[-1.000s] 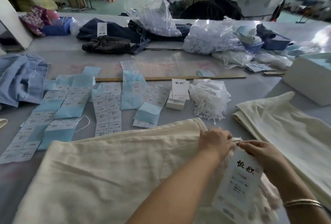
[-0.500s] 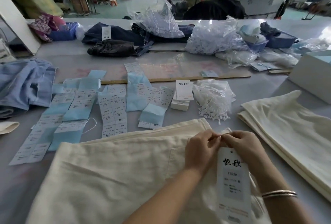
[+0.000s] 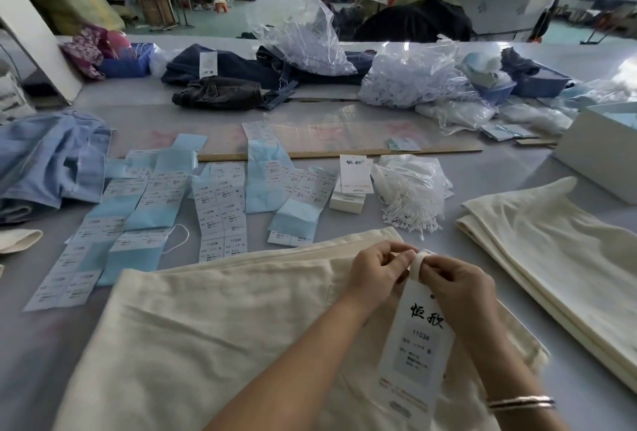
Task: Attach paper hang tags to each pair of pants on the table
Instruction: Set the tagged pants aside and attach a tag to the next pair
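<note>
A clear bag point(image 3: 306, 48) at the far side of the table point(image 3: 344, 127) is stuffed with small white bits; a second full bag point(image 3: 410, 82) sits just right of it; past that bag a blue bowl point(image 3: 493, 91) and a blue bin point(image 3: 541, 80) hold soft things too small to make out; a blue basket point(image 3: 125, 63) far to the left of the bags has cloth piled against it; a white box point(image 3: 601, 151) stands at the right edge, cut off, so its inside cannot be seen.

Cream pants point(image 3: 213, 334) lie at the near edge; a tag point(image 3: 412, 351) hangs down over them from both hands. The left hand point(image 3: 375, 270) pinches a small white loop at the top of the tag; the right hand point(image 3: 455, 282) pinches the same loop from the other side; the loop itself is mostly hidden by fingers. The small print on the tag is blurry.

More folded cream pants point(image 3: 555, 258) lie right of the hands; a pile of white ties point(image 3: 410, 196) sits behind the hands, with a small stack of tags point(image 3: 351, 186) just left of it; sticker sheets point(image 3: 220, 210) spread further left; blue cloth point(image 3: 48, 161) is cut off at the left edge; dark jeans point(image 3: 220, 92) lie near the bags.

The table is grey and smooth; behind it is a big hall with a green floor, heaps of stuff and an open door with bright light.
</note>
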{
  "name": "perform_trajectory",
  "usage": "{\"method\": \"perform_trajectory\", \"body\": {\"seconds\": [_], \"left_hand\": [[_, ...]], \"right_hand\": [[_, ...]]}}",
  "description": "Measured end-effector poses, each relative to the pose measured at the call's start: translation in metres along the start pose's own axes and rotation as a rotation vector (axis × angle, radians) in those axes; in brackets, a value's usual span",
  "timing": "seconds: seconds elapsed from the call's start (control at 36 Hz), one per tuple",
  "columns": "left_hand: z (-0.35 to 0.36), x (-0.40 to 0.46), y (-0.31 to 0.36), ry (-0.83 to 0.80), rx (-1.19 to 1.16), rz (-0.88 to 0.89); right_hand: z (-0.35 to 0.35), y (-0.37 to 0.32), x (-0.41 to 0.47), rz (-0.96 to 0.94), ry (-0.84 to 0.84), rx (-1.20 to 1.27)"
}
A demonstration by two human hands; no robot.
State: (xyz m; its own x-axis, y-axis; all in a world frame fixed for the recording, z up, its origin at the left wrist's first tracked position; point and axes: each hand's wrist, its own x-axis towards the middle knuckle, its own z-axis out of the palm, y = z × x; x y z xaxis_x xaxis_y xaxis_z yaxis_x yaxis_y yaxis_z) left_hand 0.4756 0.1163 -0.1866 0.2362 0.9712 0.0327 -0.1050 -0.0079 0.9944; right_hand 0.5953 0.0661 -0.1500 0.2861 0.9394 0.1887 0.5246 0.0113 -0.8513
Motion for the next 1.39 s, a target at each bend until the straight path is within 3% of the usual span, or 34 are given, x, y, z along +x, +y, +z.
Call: {"method": "perform_trajectory", "body": {"seconds": [0.22,0.36,0.5,0.61,0.72,0.86,1.0,1.25,1.39], "left_hand": [[0.002,-0.005,0.002,0.156,-0.085,-0.067],[0.001,-0.007,0.006,0.119,-0.090,-0.091],[0.009,-0.009,0.021,0.046,-0.289,-0.120],[0.015,-0.011,0.037,-0.011,-0.390,-0.093],[0.018,-0.015,0.048,-0.027,-0.293,-0.049],[0.014,-0.021,0.058,-0.085,-0.203,0.019],[0.004,-0.030,0.067,-0.201,-0.159,0.067],[-0.005,-0.037,0.084,-0.286,0.010,0.142],[-0.005,-0.042,0.087,-0.295,0.046,0.171]], "right_hand": [[-0.027,0.001,0.011,-0.001,-0.089,-0.327],[-0.053,0.001,0.009,-0.018,-0.142,-0.566],[-0.053,-0.006,-0.003,-0.053,-0.031,-0.379],[-0.051,-0.008,-0.007,0.053,0.029,0.070],[-0.056,-0.009,-0.010,0.131,-0.166,0.577],[-0.063,-0.014,-0.003,0.196,-0.261,0.802],[-0.066,-0.025,-0.003,0.162,-0.315,0.828],[-0.052,-0.036,-0.004,0.043,-0.184,0.596],[-0.048,-0.033,-0.007,0.041,-0.198,0.532]]}}
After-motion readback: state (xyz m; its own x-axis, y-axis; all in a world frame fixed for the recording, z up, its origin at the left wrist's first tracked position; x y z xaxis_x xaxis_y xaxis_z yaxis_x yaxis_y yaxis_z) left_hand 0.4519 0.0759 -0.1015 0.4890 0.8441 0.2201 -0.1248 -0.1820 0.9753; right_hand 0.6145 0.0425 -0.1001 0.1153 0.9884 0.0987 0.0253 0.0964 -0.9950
